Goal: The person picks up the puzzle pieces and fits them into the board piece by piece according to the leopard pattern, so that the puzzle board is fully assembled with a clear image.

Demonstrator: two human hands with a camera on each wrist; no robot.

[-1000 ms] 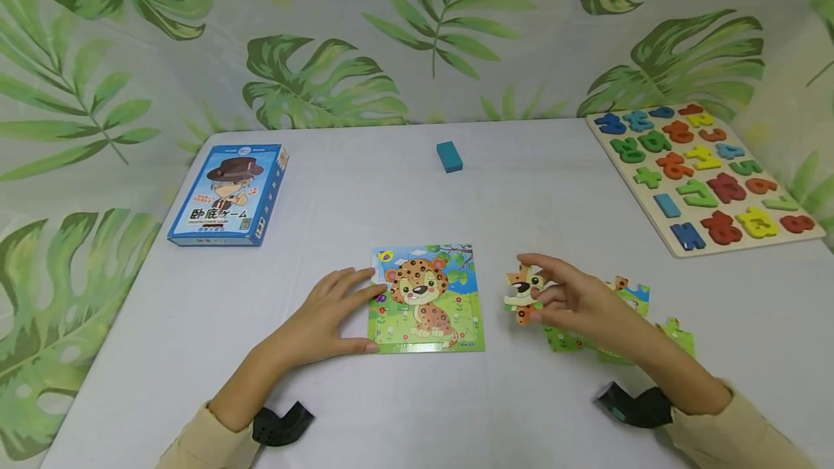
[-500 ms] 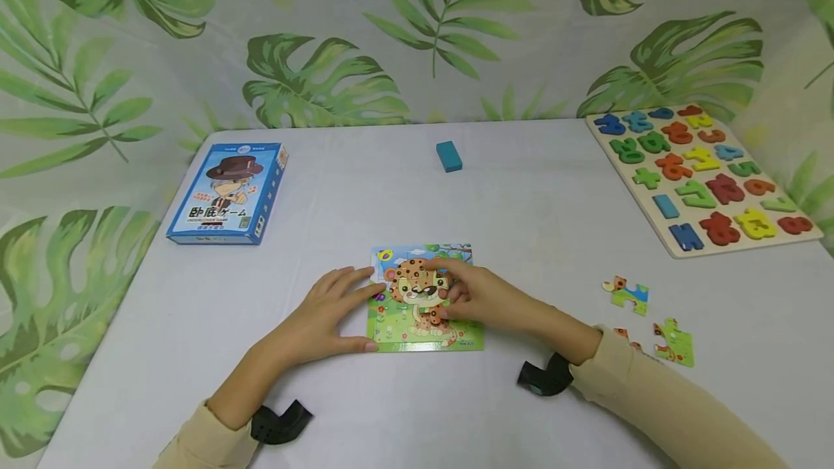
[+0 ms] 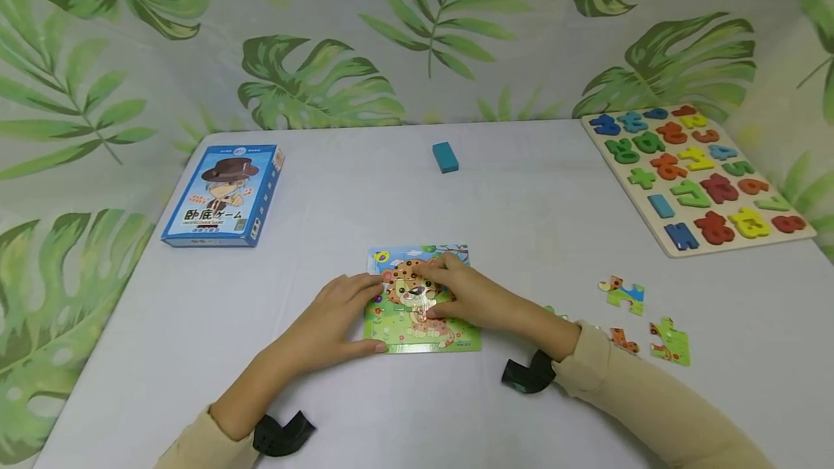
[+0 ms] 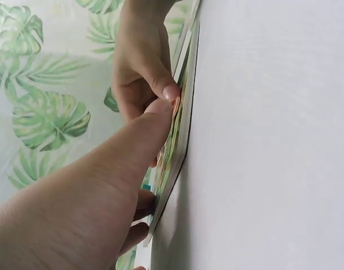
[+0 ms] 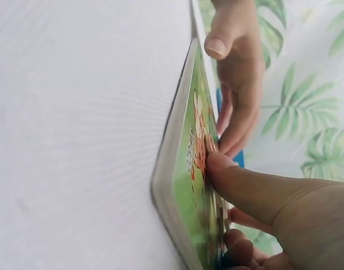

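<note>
A square leopard jigsaw puzzle board lies flat in the middle of the white table. My left hand rests along its left side, with the thumb at the lower left corner and fingers extended onto the edge. Over the leopard's face and chest, my right hand pinches a jigsaw piece between thumb and fingers. The piece sits close against the picture and is partly covered by the hand. In the right wrist view the right thumb lies low along the board's surface.
Several loose jigsaw pieces lie right of the board, some partly behind the right forearm. A blue game box stands at the far left, a teal block at the back. A wooden board of colourful shapes lies at the back right.
My right hand has carried the jigsaw piece leftward from beside the loose pieces onto the leopard board and lowered it there. The left hand has shifted slightly at the board's edge.
</note>
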